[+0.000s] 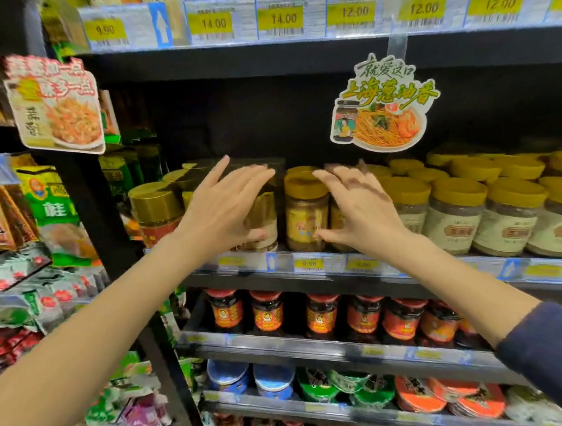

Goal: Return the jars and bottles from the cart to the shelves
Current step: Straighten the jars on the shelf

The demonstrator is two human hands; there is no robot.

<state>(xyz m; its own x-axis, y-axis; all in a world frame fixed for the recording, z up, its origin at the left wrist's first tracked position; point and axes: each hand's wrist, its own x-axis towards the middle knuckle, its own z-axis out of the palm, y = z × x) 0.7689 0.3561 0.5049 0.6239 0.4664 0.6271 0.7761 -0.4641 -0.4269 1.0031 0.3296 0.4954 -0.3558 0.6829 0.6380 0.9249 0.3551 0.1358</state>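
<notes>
At frame centre, both hands reach onto the middle shelf (pixel 254 277). The left hand (pixel 221 213) lies open, fingers straight, over a gold-lidded jar (pixel 267 218). The right hand (pixel 359 207), fingers spread wide, holds nothing. Between the hands, a yellow-lidded jar (pixel 306 211) stands upright at the shelf's front edge

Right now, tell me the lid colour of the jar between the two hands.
The jar has a mustard-yellow lid; head view shows it best.
</notes>
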